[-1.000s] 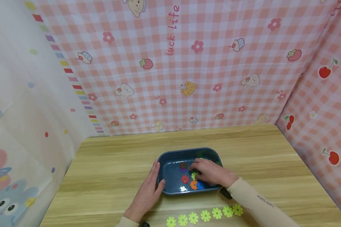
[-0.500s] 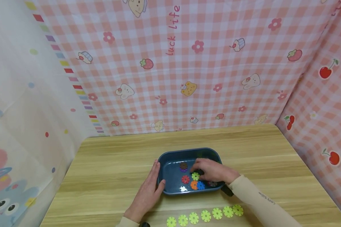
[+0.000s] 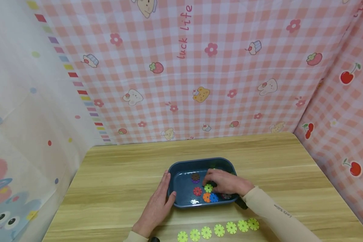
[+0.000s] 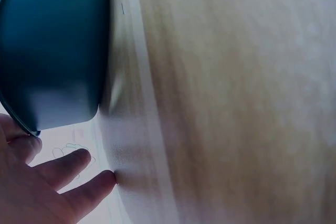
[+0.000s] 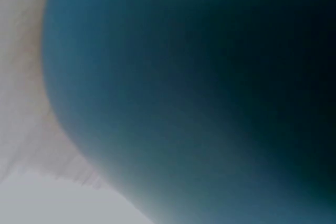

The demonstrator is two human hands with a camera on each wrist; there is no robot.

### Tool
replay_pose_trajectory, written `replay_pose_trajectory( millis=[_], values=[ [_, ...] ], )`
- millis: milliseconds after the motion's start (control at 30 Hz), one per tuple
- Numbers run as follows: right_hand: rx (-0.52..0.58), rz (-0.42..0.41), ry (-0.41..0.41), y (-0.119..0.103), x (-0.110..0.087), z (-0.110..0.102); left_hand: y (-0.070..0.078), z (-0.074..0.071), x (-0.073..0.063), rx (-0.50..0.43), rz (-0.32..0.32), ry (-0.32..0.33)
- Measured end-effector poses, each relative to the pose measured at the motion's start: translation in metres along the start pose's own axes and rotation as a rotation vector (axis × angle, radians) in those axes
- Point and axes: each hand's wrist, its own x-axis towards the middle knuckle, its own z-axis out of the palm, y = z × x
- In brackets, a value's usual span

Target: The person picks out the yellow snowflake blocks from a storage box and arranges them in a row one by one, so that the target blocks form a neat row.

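A dark blue tray point(image 3: 184, 198) stands on the table with several toothed plastic building discs in it. My left hand point(image 3: 157, 205) lies along the tray's left wall, fingers extended; the left wrist view shows its fingers point(image 4: 86, 195) by the tray's outer side point(image 4: 58, 51). Inside the tray, my right hand point(image 3: 227, 183) has its fingers bent down around a yellow-green disc point(image 3: 208, 188), held at the fingertips. Close by lie a red disc point(image 3: 197, 191), an orange disc point(image 3: 206, 197), a blue disc point(image 3: 213, 197) and a brown disc point(image 3: 195, 176). Only the blurred tray wall point(image 5: 147, 103) fills the right wrist view.
A row of several yellow-green discs point(image 3: 219, 230) runs along the near part of the wooden table point(image 3: 124, 174), in front of the tray. Purple shows beneath the brown disc. Patterned cloth point(image 3: 169, 84) closes off the back and both sides.
My right hand has shifted slightly to the right within the tray, and the yellow-green disc shows more fully and sits slightly farther right. The left hand has stayed in place.
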Motion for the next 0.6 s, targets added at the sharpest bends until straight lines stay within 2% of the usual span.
replay_pose_trajectory(
  millis=[367,600],
  values=[
    [-0.025,0.082,-0.015,-0.0025,0.001,0.003,0.0009,-0.0008,-0.0002,0.0,-0.009,-0.007],
    [0.032,0.062,0.019,-0.0045,-0.003,0.0002,0.0007,-0.0007,0.0003,0.0,-0.015,-0.015]
  ],
)
